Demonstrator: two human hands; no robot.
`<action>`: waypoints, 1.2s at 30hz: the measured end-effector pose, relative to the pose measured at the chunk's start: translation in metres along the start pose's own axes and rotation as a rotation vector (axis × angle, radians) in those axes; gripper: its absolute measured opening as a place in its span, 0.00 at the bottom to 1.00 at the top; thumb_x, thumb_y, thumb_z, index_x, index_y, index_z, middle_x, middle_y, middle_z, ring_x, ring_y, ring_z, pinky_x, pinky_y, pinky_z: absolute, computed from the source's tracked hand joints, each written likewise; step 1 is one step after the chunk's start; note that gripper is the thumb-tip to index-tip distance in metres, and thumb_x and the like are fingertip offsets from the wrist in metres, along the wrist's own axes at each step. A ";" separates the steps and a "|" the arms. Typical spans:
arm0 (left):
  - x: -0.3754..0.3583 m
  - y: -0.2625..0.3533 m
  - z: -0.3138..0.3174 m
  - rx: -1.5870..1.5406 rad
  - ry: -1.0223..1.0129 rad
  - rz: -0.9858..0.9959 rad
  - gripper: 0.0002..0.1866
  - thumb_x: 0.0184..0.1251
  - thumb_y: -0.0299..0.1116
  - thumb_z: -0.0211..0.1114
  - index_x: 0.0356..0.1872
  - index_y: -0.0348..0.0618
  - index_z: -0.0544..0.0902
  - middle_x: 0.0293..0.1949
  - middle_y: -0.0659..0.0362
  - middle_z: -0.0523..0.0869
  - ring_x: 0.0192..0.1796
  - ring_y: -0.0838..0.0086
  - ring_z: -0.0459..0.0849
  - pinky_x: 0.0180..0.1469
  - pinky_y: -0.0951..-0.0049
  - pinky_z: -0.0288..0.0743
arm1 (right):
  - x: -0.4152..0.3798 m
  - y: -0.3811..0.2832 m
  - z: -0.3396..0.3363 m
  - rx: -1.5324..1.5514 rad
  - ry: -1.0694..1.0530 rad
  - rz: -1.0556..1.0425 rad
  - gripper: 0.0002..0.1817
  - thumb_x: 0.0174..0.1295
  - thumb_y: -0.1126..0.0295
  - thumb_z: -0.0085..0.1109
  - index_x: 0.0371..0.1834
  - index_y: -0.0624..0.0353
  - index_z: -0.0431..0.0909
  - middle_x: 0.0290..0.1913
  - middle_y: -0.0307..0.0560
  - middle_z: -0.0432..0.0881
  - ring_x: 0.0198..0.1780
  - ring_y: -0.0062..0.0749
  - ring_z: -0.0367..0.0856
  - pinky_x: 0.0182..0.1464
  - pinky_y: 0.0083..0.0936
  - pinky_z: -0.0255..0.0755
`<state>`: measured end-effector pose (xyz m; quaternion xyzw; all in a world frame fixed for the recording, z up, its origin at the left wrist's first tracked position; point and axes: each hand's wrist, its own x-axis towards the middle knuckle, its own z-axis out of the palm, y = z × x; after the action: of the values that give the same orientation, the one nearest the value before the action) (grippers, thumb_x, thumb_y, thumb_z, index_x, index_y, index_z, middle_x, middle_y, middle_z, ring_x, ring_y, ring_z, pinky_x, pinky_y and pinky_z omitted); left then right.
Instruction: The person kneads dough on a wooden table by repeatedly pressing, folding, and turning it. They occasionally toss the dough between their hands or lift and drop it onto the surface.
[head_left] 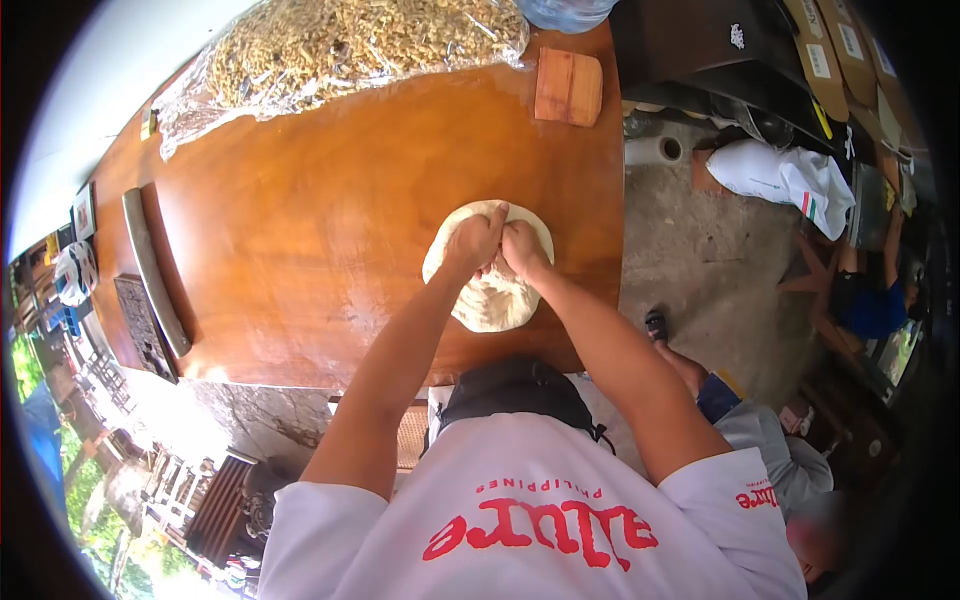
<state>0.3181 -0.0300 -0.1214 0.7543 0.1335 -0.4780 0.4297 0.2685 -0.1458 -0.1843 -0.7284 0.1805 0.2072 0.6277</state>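
A round, pale mass of dough [495, 306] lies on the brown wooden table [300, 220], near the edge on my right. Both of my hands press into its middle, side by side and nearly touching. My left hand [474, 243] is closed, its fingers curled down into the dough and its thumb lying towards the other hand. Curled as well, my right hand [523, 248] pushes into the dough from the right side. The fingertips of both hands are hidden. Folds show in the dough below the hands, and its smoother rim spreads out above them.
Clear plastic holding many small brown pieces [350, 50] lies along the far side. Near it are a wooden block [568, 87] and a blue-tinted plastic bag [566, 12]. A long grey bar [155, 270] rests at the left. People are at the right, beyond a white sack [770, 172].
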 end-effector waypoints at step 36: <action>0.001 -0.051 0.068 0.199 0.461 0.088 0.39 0.77 0.58 0.41 0.21 0.32 0.85 0.24 0.38 0.84 0.32 0.43 0.85 0.41 0.53 0.78 | -0.063 0.018 0.027 -0.244 0.460 0.218 0.23 0.64 0.65 0.41 0.22 0.72 0.81 0.22 0.66 0.81 0.25 0.55 0.82 0.34 0.46 0.75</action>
<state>0.2458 -0.0528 -0.1611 0.8872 0.1474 -0.2849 0.3316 0.2033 -0.1215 -0.1699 -0.8028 0.3693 0.1228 0.4518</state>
